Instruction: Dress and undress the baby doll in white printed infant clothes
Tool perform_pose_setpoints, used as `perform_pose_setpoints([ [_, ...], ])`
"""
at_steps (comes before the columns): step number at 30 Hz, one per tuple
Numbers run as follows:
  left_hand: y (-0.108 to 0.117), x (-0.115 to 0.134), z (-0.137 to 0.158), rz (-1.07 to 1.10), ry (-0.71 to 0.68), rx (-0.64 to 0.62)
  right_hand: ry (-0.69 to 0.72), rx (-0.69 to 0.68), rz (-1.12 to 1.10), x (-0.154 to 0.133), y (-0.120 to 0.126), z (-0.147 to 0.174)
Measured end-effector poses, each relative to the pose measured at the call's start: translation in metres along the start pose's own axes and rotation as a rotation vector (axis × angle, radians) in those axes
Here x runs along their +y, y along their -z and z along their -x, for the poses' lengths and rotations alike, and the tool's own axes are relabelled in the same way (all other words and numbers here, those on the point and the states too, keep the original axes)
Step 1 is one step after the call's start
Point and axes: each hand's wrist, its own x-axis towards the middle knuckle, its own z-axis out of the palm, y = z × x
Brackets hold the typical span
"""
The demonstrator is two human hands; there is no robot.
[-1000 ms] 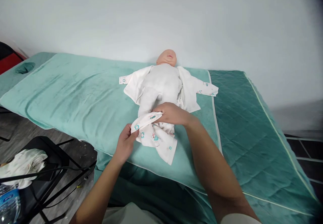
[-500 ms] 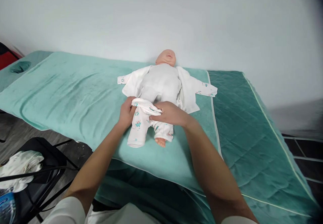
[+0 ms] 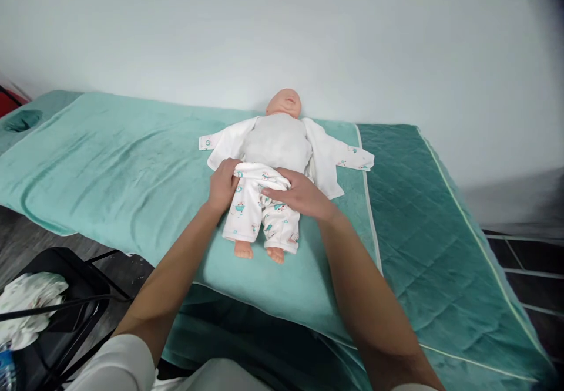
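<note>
My left hand (image 3: 224,183) and right hand (image 3: 298,194) pinch the trousers' waistband (image 3: 259,174) at the doll (image 3: 277,144) waist; next, tug it level over the belly.

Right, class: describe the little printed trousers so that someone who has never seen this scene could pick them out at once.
Start at the light teal towel over the padded table, with a baby doll lying face up on it. The printed trousers cover the doll's legs, bare feet poking out, with both hands at the waistband. Unlike the open top spread under the doll, they show teal pictures all over.
</note>
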Motion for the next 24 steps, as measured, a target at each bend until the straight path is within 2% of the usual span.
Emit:
perform_pose_setpoints([
  [4,0.003,0.0,0.008,-0.06,-0.093,-0.003,0.013,-0.027,-0.282,0.007,0.021,0.005],
  [11,0.005,0.004,0.007,0.033,-0.027,0.0,-0.132,0.313,-0.49,0.033,0.045,0.002],
  [15,0.007,0.01,0.005,0.132,0.092,-0.002,-0.099,0.45,-0.561,0.048,0.044,-0.008],
  [19,0.014,0.012,0.002,0.409,0.298,-0.056,-0.006,0.447,-0.538,0.053,0.038,-0.012],
  [24,0.018,0.007,0.002,0.801,0.284,-0.111,0.067,0.345,-0.461,0.048,0.035,-0.008],
])
